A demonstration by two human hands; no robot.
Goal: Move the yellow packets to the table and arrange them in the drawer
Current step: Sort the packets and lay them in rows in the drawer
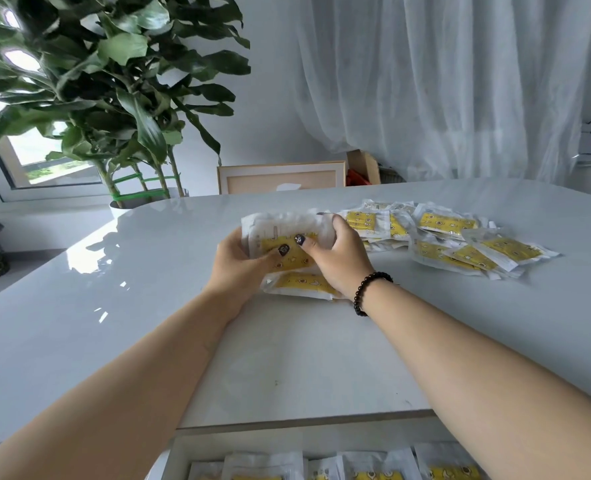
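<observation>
Mid-task: a stack of yellow packets (288,252) is gripped by left hand (243,268) and right hand (335,258); a loose pile (453,242) remains on the table (114,306), and the drawer (321,459) is partly filled.

My single head-worn wide-angle camera looks forward and down from above the near edge of the white table (79,306), close enough that both forearms run in from 5 and 7 o'clock. The left hand (242,268) and right hand (339,258) meet just above frame centre. The open drawer (190,445) sits at 6 o'clock, the plant (114,81) at 10, curtains (460,81) at 1. I have no second view to compare.
</observation>
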